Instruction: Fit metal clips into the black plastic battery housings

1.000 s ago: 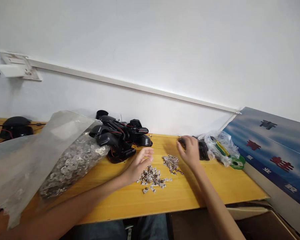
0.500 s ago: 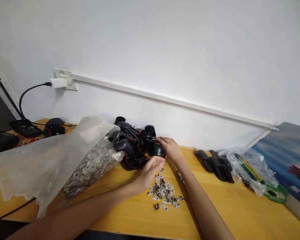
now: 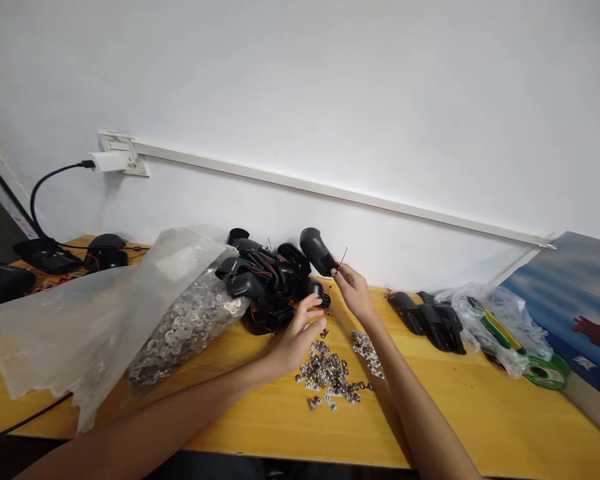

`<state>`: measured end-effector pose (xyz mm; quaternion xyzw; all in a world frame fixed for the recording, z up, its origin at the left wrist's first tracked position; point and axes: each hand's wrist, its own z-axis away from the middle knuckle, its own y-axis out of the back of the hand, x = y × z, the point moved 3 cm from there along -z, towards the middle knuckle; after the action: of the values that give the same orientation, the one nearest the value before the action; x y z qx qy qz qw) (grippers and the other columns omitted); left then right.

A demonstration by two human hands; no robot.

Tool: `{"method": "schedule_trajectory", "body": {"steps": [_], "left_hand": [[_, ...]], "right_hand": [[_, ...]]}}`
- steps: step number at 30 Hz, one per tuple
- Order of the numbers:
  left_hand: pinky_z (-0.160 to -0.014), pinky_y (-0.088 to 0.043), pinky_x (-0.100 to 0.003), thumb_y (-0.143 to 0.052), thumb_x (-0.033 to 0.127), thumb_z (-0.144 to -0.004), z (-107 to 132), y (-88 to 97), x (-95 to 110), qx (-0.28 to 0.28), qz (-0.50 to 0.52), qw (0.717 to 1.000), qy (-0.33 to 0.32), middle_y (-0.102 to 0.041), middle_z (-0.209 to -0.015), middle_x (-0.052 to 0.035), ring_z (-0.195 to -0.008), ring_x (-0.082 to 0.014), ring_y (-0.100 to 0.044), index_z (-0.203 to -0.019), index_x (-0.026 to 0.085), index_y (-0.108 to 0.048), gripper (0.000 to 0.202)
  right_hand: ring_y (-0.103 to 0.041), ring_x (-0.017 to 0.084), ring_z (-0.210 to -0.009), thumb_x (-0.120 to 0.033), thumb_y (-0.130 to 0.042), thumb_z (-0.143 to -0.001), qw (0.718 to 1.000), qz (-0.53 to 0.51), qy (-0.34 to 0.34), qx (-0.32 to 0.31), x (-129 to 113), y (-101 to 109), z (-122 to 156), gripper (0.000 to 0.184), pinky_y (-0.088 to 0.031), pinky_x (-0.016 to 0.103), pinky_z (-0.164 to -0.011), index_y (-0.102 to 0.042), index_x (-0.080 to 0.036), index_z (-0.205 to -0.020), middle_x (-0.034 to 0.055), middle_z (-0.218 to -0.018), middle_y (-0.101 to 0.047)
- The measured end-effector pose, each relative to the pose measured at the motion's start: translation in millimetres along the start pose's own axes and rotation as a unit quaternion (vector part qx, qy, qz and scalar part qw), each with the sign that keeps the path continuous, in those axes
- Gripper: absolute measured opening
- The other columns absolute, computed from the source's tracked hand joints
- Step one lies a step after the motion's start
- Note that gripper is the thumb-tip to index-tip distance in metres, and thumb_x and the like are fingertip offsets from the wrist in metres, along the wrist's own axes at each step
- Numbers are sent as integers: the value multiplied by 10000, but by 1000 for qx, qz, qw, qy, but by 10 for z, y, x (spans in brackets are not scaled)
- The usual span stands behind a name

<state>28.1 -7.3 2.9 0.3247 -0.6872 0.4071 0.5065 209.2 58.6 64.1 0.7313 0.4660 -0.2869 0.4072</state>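
Black curved plastic shell with thin wires (image 3: 316, 250) raised near back edge of yellow wooden table (image 3: 260, 427); right hand (image 3: 354, 293) pinches wired end, probably leaving rounded end clear. Left hand (image 3: 296, 335) loosely spread, seemingly empty, beside small silvery metal pieces (image 3: 329, 371). Frosted plastic bag (image 3: 130, 287), ragged end near front edge, contains similar pieces.

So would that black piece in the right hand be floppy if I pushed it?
The black piece is probably stiff: it juts up without sagging though the right hand pinches only its lower end. It looks fairly light, since the fingertips seem enough to hold it. Its rounded, smooth-looking back might make it rock if pushed on a table.
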Motion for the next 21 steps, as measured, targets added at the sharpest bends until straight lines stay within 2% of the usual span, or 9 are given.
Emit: {"method": "schedule_trajectory", "body": {"steps": [2,5,8,10,13,16,18,19,21], "left_hand": [[-1263,-358,-566,-662,468,-976,-21,8,-3,9,13,1000,-17,-465,-1636,-184,-1472,-344,-506,-1539,256,-443,640],[-1279,-339,-561,-641,547,-995,-41,12,-1,18,27,998,-51,-537,-1599,-173,-1443,-347,-544,-1520,234,-509,626],[-1274,-352,-531,-588,625,-1017,-29,17,-6,37,21,997,-64,-594,-1571,-144,-1479,-353,-517,-1483,228,-581,612],[-1272,-354,-498,-560,638,-1031,-9,24,-5,64,-14,996,-66,-628,-1545,-117,-1501,-344,-495,-1418,233,-642,566],[-1211,-421,-462,-535,628,-1046,11,3,15,63,-54,994,-76,-697,-1453,-107,-1407,-326,-592,-1350,226,-671,523],[-984,-568,-445,-544,671,-1018,9,-50,4,20,-45,998,-30,-799,-1170,-127,-1081,-311,-765,-1325,191,-633,576],[-842,-597,-420,-562,685,-996,2,-83,-10,-5,-42,999,4,-807,-989,-109,-899,-294,-790,-1301,179,-611,593],[-808,-599,-409,-575,674,-991,-2,-95,-13,-13,-44,999,12,-800,-963,-102,-860,-285,-790,-1294,180,-606,580],[-798,-603,-399,-602,625,-989,-13,-111,-13,-21,-46,999,15,-787,-1045,-107,-859,-269,-789,-1294,193,-603,529]], "right_hand": [[-709,263,-995,-563,-662,-950,997,-69,-27,21,-122,-33,126,384,-553,380,-900,-754,-207,-1060,67,-1039,-791],[-714,258,-998,-555,-677,-965,988,-138,-65,27,-273,-129,464,356,-562,379,-887,-747,-221,-1071,75,-1077,-783],[-717,258,-1030,-517,-631,-1018,990,-127,-67,6,-363,-187,853,342,-567,385,-906,-745,-238,-1180,75,-1125,-786],[-721,255,-1004,-487,-625,-1029,996,-67,-47,-32,-370,-152,1029,330,-567,388,-904,-739,-253,-1231,63,-1098,-791],[-723,260,-990,-436,-657,-1003,997,47,11,-58,-262,84,1101,276,-564,407,-923,-741,-258,-1196,61,-1084,-790],[-711,282,-1077,-364,-614,-988,991,120,61,-20,-15,478,1054,211,-549,440,-972,-731,-242,-1114,87,-1122,-773],[-702,289,-1083,-319,-573,-971,987,151,59,8,172,721,1035,204,-542,461,-979,-720,-234,-1084,94,-1109,-764],[-694,293,-1087,-301,-567,-959,985,163,56,11,245,809,1036,203,-536,472,-988,-719,-233,-1074,95,-1106,-760],[-674,300,-1107,-279,-576,-946,981,185,55,-3,321,900,1054,198,-519,491,-1016,-726,-232,-1067,96,-1110,-752]]}}
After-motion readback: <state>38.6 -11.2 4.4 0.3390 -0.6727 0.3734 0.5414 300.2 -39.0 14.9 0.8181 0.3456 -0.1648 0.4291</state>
